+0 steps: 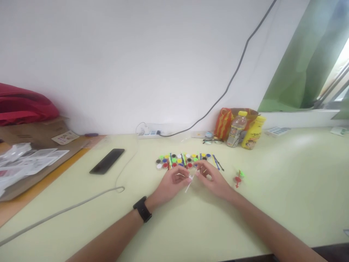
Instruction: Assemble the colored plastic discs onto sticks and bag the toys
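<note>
Both my forearms reach forward over the pale surface and angle inward until my hands nearly meet just in front of a cluster of small coloured caps. My left hand, a black watch on its wrist, curls its fingers and pinches the upper end of a thin white stick that slants down toward me. My right hand is loosely curled, fingertips close to the stick's top; whether they touch it I cannot tell.

Phone, bottles, perhaps glasses.
</note>
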A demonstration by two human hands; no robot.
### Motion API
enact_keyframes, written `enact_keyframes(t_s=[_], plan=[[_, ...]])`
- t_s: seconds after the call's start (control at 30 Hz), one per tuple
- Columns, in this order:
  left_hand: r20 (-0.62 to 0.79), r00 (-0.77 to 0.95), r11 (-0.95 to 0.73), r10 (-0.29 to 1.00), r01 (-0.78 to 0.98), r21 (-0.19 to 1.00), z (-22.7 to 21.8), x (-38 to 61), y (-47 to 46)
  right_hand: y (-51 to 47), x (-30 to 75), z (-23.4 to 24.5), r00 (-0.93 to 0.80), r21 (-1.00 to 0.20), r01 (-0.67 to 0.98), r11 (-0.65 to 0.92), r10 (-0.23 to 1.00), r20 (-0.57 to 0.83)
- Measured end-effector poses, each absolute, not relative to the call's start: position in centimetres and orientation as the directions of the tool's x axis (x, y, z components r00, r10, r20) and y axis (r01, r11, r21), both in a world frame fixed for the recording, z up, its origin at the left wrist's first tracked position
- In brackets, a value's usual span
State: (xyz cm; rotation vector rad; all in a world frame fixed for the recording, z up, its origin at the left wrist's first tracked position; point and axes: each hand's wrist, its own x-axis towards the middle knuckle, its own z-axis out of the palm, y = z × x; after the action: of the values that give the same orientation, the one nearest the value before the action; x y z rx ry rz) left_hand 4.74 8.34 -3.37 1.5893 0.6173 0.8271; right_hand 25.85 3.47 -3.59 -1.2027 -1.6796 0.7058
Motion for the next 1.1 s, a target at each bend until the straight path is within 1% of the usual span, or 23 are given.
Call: enact_keyframes(t_s=[0.07, 0.13, 0.27, 0.33, 0.43, 0.5, 0.57, 0.63, 0.73, 0.77, 0.93, 1.03, 1.1], plan=[[0.164, 0.598, -0.151, 0.784, -0.072, 0.986, -3.7, 4.7, 8.6, 3.4, 25.9, -3.5, -0.093, -0.811, 0.436, 0.391, 0.916, 0.391], [0.158, 0.598, -0.134, 0.786, -0.085, 0.987, -3.9, 4.8, 8.7, 3.2, 25.9, -3.4, -0.117, -0.806, 0.438, 0.398, 0.914, 0.388], [0.162, 0.575, -0.145, 0.802, -0.076, 0.987, -4.1, 4.7, 9.0, 2.9, 25.6, -3.3, -0.192, -0.862, 0.362, 0.354, 0.933, 0.303], [0.169, 0.563, -0.158, 0.809, -0.070, 0.985, -4.1, 4.7, 9.1, 2.7, 25.4, -3.3, -0.182, -0.886, 0.316, 0.340, 0.938, 0.295], [0.184, 0.570, -0.167, 0.801, -0.082, 0.983, -4.1, 4.6, 9.1, 2.5, 25.3, -3.3, -0.120, -0.910, 0.261, 0.322, 0.946, 0.300], [0.184, 0.571, -0.166, 0.800, -0.085, 0.983, -4.2, 4.7, 9.1, 2.6, 25.5, -3.3, -0.139, -0.925, 0.258, 0.279, 0.958, 0.251], [0.179, 0.553, -0.157, 0.814, -0.087, 0.984, -4.2, 4.7, 9.0, 2.9, 25.8, -3.3, -0.191, -0.936, 0.275, 0.217, 0.967, 0.168], [0.174, 0.532, -0.150, 0.829, -0.089, 0.985, -4.2, 4.8, 9.0, 3.3, 26.1, -3.3, -0.189, -0.945, 0.279, 0.172, 0.974, 0.122], [0.170, 0.527, -0.150, 0.833, -0.081, 0.985, -4.0, 4.9, 9.0, 3.7, 26.3, -3.0, -0.097, -0.961, 0.227, 0.158, 0.985, 0.139], [0.170, 0.532, -0.153, 0.830, -0.075, 0.985, -4.0, 4.9, 9.0, 3.7, 26.2, -2.9, -0.091, -0.968, 0.193, 0.160, 0.985, 0.145], [0.180, 0.555, -0.182, 0.812, -0.052, 0.982, -3.8, 4.8, 8.8, 3.3, 25.5, -2.6, -0.190, -0.987, 0.028, 0.159, 0.970, 0.151], [0.174, 0.572, -0.182, 0.802, -0.044, 0.982, -3.8, 4.8, 8.7, 3.1, 25.3, -2.9, -0.240, -0.990, 0.006, 0.143, 0.961, 0.137], [0.169, 0.593, -0.169, 0.787, -0.056, 0.984, -3.8, 4.8, 8.6, 3.2, 25.2, -3.0, -0.262, -0.990, 0.019, 0.137, 0.957, 0.127]])
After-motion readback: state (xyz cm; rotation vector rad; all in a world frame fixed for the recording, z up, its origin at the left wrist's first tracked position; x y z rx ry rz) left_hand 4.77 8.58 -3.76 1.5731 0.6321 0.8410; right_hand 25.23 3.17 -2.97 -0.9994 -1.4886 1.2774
